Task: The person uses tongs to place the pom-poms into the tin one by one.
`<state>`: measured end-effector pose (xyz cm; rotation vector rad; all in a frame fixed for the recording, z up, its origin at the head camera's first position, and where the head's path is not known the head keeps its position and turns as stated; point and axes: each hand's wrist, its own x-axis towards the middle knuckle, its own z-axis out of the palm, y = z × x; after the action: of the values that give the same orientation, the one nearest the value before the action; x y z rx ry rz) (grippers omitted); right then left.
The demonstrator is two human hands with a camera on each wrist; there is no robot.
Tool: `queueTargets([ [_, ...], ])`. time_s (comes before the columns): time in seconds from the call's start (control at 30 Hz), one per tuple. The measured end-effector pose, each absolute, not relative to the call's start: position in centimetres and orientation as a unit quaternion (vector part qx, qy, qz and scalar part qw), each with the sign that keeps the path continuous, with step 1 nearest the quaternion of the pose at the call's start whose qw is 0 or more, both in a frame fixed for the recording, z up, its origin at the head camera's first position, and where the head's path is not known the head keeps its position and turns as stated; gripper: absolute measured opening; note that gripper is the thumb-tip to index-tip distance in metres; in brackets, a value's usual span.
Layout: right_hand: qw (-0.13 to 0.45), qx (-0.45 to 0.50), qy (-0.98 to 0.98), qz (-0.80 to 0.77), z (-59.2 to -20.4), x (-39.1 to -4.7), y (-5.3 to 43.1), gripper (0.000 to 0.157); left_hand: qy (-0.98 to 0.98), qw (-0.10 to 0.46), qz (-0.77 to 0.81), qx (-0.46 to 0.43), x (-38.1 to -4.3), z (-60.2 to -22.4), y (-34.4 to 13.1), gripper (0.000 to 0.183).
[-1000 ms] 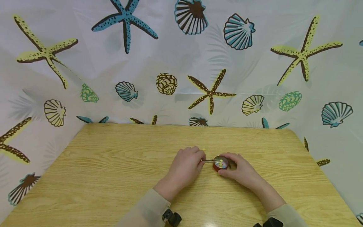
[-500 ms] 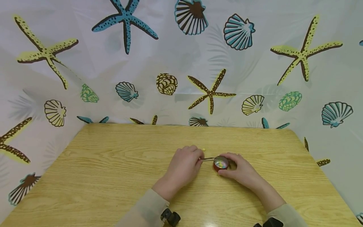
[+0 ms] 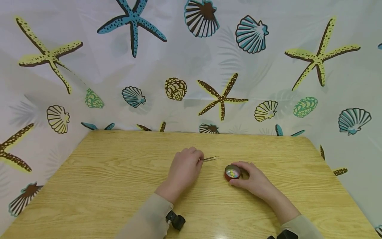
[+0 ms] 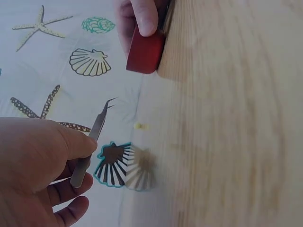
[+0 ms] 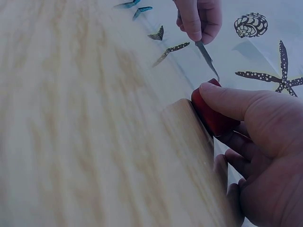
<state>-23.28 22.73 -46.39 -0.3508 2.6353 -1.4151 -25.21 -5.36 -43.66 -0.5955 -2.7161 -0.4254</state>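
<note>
My left hand (image 3: pixel 184 169) pinches a pair of metal tweezers (image 4: pixel 96 126) between thumb and fingers. Their fine bent tips stand apart with nothing between them. A tiny yellow bead-like piece (image 4: pixel 138 126) lies on the table just beyond the tips in the left wrist view; in the head view the tips overlap its spot. My right hand (image 3: pixel 253 177) grips a small round red container (image 5: pixel 211 112), thumb on one side and fingers on the other. Inside it, several small yellow, pink and blue pieces (image 3: pixel 232 173) show from above. The container stands upright on the table.
A wood-grain table (image 3: pixel 119 186) spreads under both hands. Behind it and along its sides hangs a white cloth (image 3: pixel 167 59) printed with starfish and shells. A small dark camera (image 3: pixel 176 220) sits on the left wrist.
The left hand has drawn the tweezers out of the red container, moving left and away from me to the yellow piece. The right hand and container have stayed in place.
</note>
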Motion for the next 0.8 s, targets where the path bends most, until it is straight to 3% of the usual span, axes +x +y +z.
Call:
queueTargets([
  [0.8, 0.067, -0.12, 0.876, -0.462, -46.5, -23.4, 22.9, 0.065, -0.965, 0.146, -0.124, -0.178, -26.7, -44.6, -5.8, 0.006],
])
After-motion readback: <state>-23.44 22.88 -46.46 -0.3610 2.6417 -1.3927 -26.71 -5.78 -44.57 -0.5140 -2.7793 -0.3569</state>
